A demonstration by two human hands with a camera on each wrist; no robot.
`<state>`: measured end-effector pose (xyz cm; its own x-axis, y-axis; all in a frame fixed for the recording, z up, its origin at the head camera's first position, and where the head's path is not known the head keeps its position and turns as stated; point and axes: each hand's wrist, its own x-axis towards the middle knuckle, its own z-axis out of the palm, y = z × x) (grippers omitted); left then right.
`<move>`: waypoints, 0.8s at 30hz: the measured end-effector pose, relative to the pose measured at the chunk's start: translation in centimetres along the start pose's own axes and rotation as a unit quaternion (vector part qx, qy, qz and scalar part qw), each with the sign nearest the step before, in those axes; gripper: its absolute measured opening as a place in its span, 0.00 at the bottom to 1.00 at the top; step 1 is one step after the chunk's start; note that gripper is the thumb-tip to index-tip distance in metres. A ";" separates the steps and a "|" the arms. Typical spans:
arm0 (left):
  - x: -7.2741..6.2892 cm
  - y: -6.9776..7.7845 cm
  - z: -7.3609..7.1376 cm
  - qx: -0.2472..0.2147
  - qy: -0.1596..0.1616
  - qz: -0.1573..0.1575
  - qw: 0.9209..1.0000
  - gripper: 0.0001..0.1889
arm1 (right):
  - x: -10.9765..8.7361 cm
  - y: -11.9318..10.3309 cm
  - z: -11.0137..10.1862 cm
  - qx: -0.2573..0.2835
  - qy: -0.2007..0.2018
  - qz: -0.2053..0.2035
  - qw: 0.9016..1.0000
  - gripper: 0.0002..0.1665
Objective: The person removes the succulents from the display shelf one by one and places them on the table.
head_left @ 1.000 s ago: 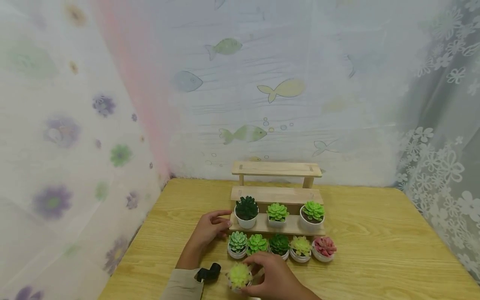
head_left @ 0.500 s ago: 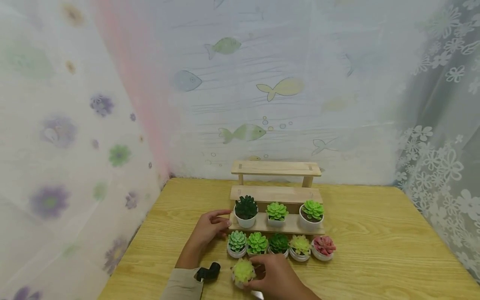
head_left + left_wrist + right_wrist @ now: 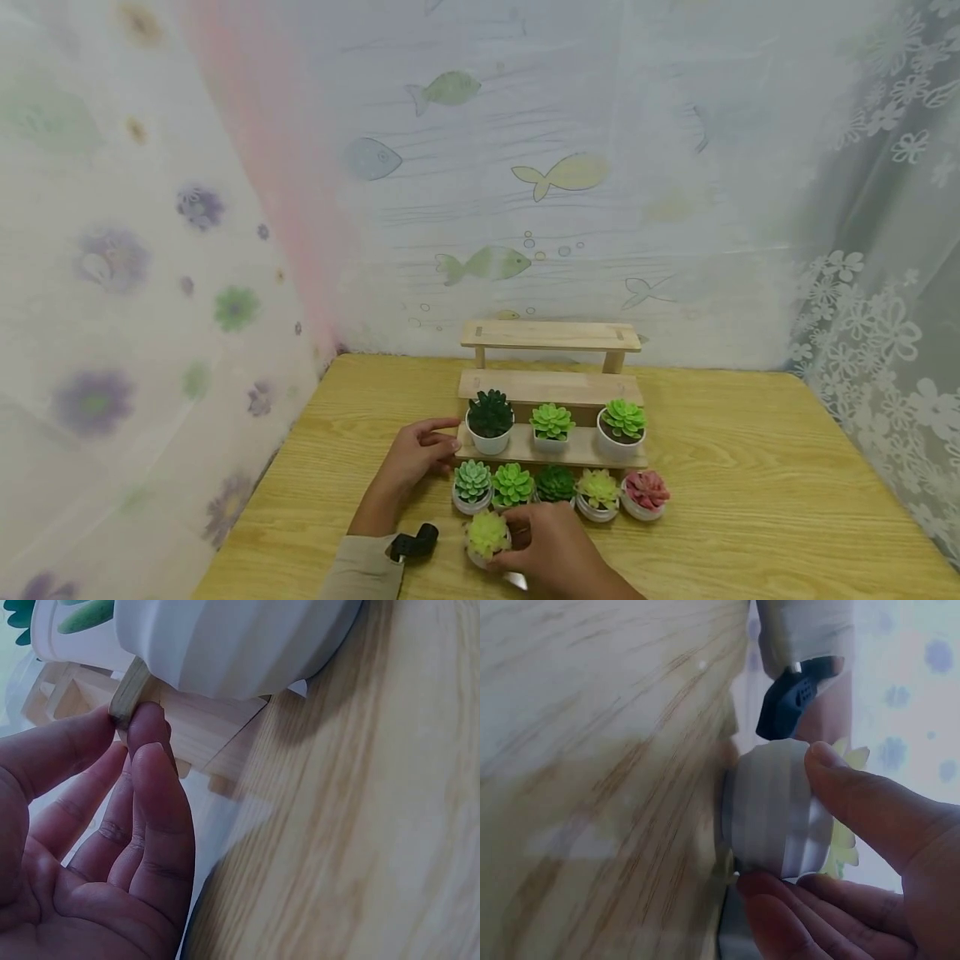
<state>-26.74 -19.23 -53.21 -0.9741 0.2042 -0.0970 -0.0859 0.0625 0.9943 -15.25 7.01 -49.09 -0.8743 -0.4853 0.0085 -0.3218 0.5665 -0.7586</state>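
Note:
My right hand point(image 3: 551, 546) grips a small potted succulent point(image 3: 486, 533) with pale yellow-green leaves, low in the head view. In the right wrist view its white ribbed pot point(image 3: 776, 810) sits between thumb and fingers, base close to the table. My left hand point(image 3: 420, 457) pinches the left end of the lowest board of a wooden tiered shelf point(image 3: 551, 336); the left wrist view shows thumb and forefinger on the board end point(image 3: 133, 688). On that board stand a dark green succulent point(image 3: 490, 414), a bright green one point(image 3: 551, 422) and another bright green one point(image 3: 622, 419).
In front of the shelf runs a row of several potted succulents, from a grey-green one point(image 3: 472, 482) to a red one point(image 3: 647, 490). A black wrist camera point(image 3: 415, 543) sits at the left sleeve. A printed fish curtain point(image 3: 487, 208) hangs behind the table point(image 3: 750, 467).
My right hand has moved the pale yellow-green succulent slightly right and away from me, nearer the front row. The left hand stays at the board end.

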 end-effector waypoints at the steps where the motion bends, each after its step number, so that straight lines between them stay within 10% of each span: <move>1: 0.0 0.0 0.0 0.000 0.000 0.000 1.000 0.25 | 0.0 0.0 0.0 -0.008 0.003 -0.002 1.000 0.27; 24: 0.0 -0.1 -0.1 0.004 -0.006 0.012 1.000 0.25 | 0.1 -0.4 -0.9 -0.046 -0.001 0.012 0.999 0.29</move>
<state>-26.76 -19.31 -53.31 -0.9734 0.2165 -0.0746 -0.0618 0.0656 0.9959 -15.54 7.35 -48.23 -0.8814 -0.4723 -0.0100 -0.3333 0.6366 -0.6954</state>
